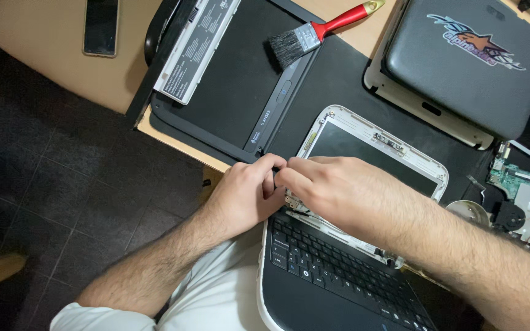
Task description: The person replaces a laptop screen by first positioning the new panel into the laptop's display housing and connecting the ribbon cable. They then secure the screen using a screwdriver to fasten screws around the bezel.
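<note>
A small white laptop (338, 263) lies open across my lap and the desk edge, with a black keyboard (332, 270) and a dark screen (369, 153) whose white bezel is stripped. My left hand (246, 196) and my right hand (332, 187) meet at the left hinge corner of the laptop. The fingertips of both are pinched together there on something small that the fingers hide. The hinge itself is mostly covered by my right hand.
A black screen bezel frame (216, 122) lies on the desk with a white battery pack (194, 46) on it. A red-handled brush (314, 34) lies beyond it. A grey closed laptop (461, 61) sits at the back right, a circuit board (513, 178) at the right, a phone (100, 27) at the back left.
</note>
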